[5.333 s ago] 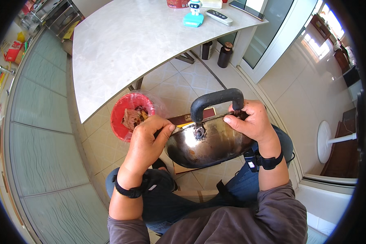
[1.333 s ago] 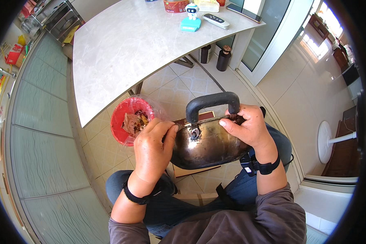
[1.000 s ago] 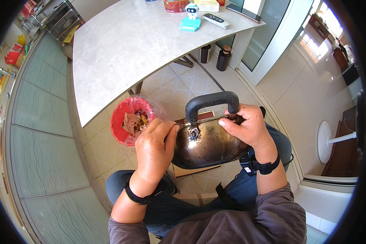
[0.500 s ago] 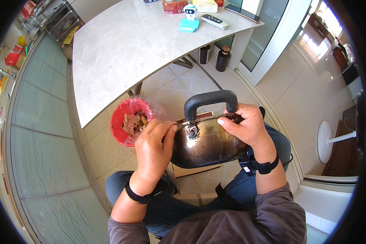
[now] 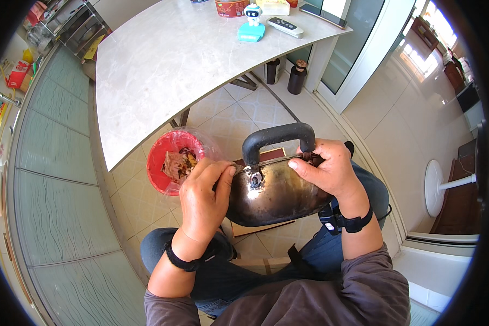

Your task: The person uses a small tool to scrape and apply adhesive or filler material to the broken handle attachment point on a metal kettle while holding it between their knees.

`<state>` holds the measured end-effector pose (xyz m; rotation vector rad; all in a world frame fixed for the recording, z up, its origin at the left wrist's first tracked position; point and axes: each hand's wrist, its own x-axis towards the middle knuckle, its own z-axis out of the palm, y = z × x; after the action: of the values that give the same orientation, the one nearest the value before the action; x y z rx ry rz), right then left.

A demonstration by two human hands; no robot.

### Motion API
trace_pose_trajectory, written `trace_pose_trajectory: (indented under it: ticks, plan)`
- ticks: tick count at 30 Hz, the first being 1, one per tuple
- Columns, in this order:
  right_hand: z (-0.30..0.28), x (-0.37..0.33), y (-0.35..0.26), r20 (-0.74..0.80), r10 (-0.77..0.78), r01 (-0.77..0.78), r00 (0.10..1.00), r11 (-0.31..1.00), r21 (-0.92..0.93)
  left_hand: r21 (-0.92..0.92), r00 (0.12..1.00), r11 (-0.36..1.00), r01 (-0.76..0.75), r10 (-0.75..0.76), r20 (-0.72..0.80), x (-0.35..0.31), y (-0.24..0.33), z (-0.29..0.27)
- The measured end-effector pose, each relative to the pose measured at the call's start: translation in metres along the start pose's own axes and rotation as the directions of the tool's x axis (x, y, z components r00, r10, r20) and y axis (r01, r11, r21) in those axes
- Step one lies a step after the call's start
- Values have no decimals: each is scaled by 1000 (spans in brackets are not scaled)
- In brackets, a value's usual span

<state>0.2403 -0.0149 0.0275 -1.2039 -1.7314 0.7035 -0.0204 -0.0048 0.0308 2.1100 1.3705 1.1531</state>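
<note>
Pot (image 5: 288,195), metal, is held tilted aloft right of red bin (image 5: 156,160), rim clasped by right hand (image 5: 331,165) beside black handle (image 5: 277,133) and pinched by left hand (image 5: 204,187), brown scorching remaining on its side, portion finished undeterminable.

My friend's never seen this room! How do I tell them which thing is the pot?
Start at the big pale table, then go down past its lower edge in the picture to the red bin. Just right of that, between the person's left hand and right hand, is the metal pot. Unlike the bin, it's shiny and brown-stained, with a thick black arched handle.
</note>
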Motion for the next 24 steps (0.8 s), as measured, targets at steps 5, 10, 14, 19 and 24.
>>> trace_pose_trajectory:
  ticks: [5,10,14,19,24]
  plan:
    - [0,0,1,3,104,-104,995,990,99,31,1000,999,-16,16,-19,-2,-3,0]
    - [-1,0,-2,1,105,-105,994,991,88,12,999,1000,-25,26,-28,-3,-6,5]
    - [-1,0,-3,-14,63,-63,998,997,43,38,997,997,-61,63,-41,-3,-5,8]
    - [-2,0,-3,-7,81,-80,997,995,63,36,997,998,-58,59,-45,-3,-4,9]
    - [1,1,-6,-24,77,-76,997,996,46,79,995,993,-88,92,-45,-4,2,13]
